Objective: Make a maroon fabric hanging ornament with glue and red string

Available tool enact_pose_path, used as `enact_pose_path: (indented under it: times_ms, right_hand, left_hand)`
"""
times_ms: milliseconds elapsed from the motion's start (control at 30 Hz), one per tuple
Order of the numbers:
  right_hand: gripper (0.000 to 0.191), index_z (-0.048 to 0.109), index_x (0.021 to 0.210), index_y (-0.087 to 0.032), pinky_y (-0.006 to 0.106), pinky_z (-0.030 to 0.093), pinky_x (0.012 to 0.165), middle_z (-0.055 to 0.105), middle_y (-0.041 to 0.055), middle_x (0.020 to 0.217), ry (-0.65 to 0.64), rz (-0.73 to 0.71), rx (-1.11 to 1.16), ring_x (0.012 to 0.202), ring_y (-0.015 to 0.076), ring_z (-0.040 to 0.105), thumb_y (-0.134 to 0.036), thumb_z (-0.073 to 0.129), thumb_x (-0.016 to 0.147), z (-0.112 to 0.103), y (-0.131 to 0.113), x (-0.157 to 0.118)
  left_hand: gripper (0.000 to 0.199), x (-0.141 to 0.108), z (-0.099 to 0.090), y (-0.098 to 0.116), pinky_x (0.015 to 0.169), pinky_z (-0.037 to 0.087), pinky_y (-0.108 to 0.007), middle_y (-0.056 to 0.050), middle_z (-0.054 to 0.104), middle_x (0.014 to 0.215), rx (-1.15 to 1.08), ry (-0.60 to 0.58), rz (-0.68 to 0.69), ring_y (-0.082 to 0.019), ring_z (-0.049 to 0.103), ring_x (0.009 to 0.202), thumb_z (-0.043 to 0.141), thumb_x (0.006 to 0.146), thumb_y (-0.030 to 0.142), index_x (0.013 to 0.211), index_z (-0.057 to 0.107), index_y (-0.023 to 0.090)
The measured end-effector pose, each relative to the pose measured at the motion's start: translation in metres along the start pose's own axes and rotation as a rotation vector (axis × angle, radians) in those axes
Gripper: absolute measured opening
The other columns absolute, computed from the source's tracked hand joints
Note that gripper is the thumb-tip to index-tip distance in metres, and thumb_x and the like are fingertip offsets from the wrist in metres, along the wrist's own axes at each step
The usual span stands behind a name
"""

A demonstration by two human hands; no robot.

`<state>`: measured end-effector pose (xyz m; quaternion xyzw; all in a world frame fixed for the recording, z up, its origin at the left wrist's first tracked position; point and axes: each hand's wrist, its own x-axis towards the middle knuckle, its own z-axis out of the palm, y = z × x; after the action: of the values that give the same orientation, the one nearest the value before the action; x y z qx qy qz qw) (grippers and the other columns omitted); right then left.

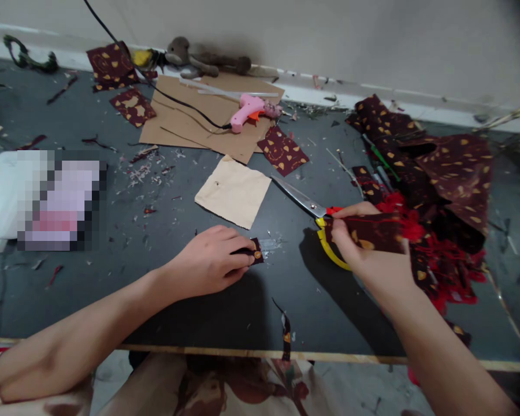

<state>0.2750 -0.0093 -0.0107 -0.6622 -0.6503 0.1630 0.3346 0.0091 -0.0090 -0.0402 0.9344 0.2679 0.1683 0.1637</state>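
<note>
My left hand (214, 260) is low over the table with its fingers closed on a small maroon fabric piece (256, 249) with a gold print. My right hand (357, 240) pinches a larger maroon fabric piece (381, 231) between thumb and fingers. Scissors (305, 199) with red and yellow handles lie beneath that hand, blades pointing to the far left; whether the fingers touch the handles I cannot tell. A cream cloth square (234, 190) lies flat beyond my left hand. Dried clear glue (271, 245) marks the table beside the small piece.
At the back, a pink glue gun (247, 112) rests on brown cardboard (177, 115), its black cord running left. A heap of maroon fabric (455, 167) and red trim (442, 260) covers the right. A phone (67, 202), a white device (4, 190) and scattered scraps lie left.
</note>
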Motion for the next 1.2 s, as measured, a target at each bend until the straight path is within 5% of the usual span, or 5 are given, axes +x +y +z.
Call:
enact_pose_path:
  times_ms: [100, 500, 1200]
  right_hand:
    - [0.005, 0.055, 0.079, -0.022, 0.029, 0.046, 0.056, 0.058, 0.0004, 0.072, -0.019, 0.025, 0.123, 0.061, 0.0159, 0.058, -0.027, 0.055, 0.078, 0.0, -0.005, -0.002]
    - [0.004, 0.053, 0.081, -0.02, 0.027, 0.046, 0.06, 0.06, 0.0, 0.073, -0.313, 0.011, 0.309, 0.065, 0.0145, 0.059, -0.021, 0.049, 0.081, 0.058, -0.026, -0.024]
    - [0.005, 0.051, 0.081, -0.021, 0.027, 0.045, 0.061, 0.061, 0.0, 0.066, -0.429, -0.006, 0.137, 0.064, 0.0175, 0.062, -0.024, 0.047, 0.081, 0.052, -0.023, -0.026]
  left_hand:
    - [0.018, -0.001, -0.001, 0.001, 0.081, 0.044, -0.031, 0.0, 0.067, 0.108, 0.003, 0.005, 0.002, -0.017, 0.059, 0.096, 0.051, 0.087, 0.02, 0.094, 0.067, 0.022]
    - [0.016, 0.0, 0.0, 0.001, 0.079, 0.046, -0.033, -0.001, 0.067, 0.107, 0.053, -0.016, 0.003, -0.018, 0.059, 0.091, 0.052, 0.086, 0.022, 0.093, 0.067, 0.022]
    - [0.018, -0.001, 0.001, 0.0, 0.08, 0.043, -0.032, -0.003, 0.067, 0.109, 0.042, -0.013, 0.01, -0.018, 0.059, 0.094, 0.053, 0.086, 0.02, 0.097, 0.067, 0.022]
